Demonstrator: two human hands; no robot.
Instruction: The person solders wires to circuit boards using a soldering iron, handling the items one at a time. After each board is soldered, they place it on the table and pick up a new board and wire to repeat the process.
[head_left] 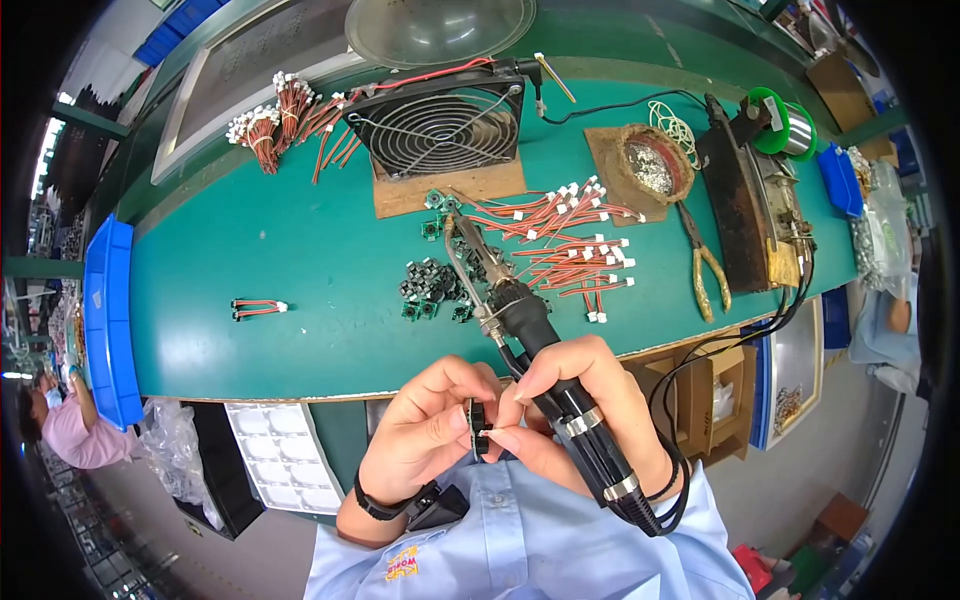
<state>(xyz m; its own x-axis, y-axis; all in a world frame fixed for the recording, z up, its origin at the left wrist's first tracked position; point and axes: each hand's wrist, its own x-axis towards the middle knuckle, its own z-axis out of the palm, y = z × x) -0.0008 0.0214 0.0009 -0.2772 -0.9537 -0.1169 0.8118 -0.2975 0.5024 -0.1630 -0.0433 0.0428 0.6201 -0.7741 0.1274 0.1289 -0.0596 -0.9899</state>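
My left hand (pixel 425 425) is closed, pinching a small circuit board (pixel 477 428) with a black part on it, held on edge above my lap. My right hand (pixel 600 395) is wrapped around a black soldering iron (pixel 528 320) with a metal solder feed tube; its tip points away over the bench. Thumb and fingertips of that hand also meet at the board, beside a tiny pale and red bit I cannot make out clearly. Beyond the hands lie a pile of small black-and-green boards (pixel 430 283) and red-and-black wire leads (pixel 575 262) with white connectors.
A black fan (pixel 440 130) stands at the back beside bundled leads (pixel 262 135). To the right are a solder-scrap bowl (pixel 655 168), pliers (pixel 706 265), a dark metal box (pixel 738 215) and a green solder reel (pixel 797 130). A blue bin (pixel 110 320) edges the left; wired pieces (pixel 258 308) lie nearby.
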